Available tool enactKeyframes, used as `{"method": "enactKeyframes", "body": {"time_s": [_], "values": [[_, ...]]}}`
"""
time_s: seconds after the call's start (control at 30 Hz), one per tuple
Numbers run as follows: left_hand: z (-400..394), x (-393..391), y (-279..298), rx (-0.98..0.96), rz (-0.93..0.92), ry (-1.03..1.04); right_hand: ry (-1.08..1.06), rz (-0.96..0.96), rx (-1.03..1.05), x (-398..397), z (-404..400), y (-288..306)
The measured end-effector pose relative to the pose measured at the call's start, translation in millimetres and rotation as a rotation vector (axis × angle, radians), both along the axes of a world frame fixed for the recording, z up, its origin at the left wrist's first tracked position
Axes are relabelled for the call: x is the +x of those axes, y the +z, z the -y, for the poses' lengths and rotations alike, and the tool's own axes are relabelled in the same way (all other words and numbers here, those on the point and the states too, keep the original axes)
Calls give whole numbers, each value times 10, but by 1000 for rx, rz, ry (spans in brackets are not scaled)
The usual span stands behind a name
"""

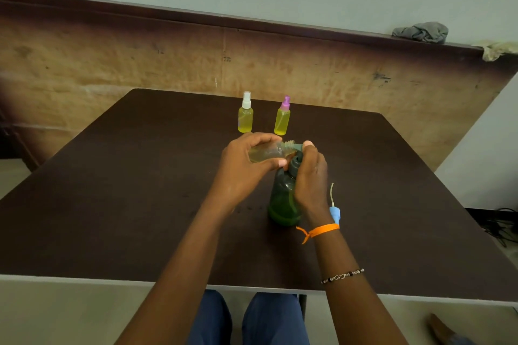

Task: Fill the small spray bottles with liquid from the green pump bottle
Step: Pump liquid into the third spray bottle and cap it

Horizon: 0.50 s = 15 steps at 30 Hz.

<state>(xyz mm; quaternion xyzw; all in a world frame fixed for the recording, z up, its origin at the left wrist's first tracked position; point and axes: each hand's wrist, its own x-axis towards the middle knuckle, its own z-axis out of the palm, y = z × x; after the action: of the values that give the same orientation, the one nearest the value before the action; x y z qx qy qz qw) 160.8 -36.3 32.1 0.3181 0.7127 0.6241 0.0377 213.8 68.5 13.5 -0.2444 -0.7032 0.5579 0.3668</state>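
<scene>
The green pump bottle (283, 202) stands upright in the middle of the dark table (140, 190). My right hand (309, 176) is wrapped around its neck and pump head, with a finger on top of the pump. My left hand (246, 165) holds a small uncapped clear bottle (269, 152) tilted on its side, its threaded mouth at the pump's nozzle; a little pale liquid shows inside. Two capped small spray bottles filled with yellow liquid stand farther back: one with a white cap (245, 113), one with a purple cap (282, 116).
A blue spray cap with its dip tube (334, 211) lies on the table just right of my right wrist. A grey cloth (421, 32) sits on the ledge at the back right. Cables (499, 225) lie on the floor to the right.
</scene>
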Motion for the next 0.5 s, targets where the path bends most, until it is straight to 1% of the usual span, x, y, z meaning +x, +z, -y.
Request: {"method": "enactKeyframes", "body": {"time_s": [0.07, 0.1, 0.17, 0.23, 0.27, 0.37, 0.5], "values": [[-1, 1, 9, 14, 7, -1, 56, 74, 61, -4, -31, -11], [0, -1, 14, 18, 10, -4, 82, 92, 42, 12, -18, 31], [1, -1, 22, 18, 13, -7, 114, 64, 56, 6, -59, 81], [1, -2, 21, 16, 3, -8, 106, -17, -97, -25, -120, 185], [1, -3, 19, 13, -2, -7, 110, -36, -135, -65, -170, 224], [0, -6, 13, 8, -10, -6, 106, 58, -136, -167, -240, 364], [-6, -12, -1, 13, -18, 1, 134, 187, -159, -261, -283, 404]]}}
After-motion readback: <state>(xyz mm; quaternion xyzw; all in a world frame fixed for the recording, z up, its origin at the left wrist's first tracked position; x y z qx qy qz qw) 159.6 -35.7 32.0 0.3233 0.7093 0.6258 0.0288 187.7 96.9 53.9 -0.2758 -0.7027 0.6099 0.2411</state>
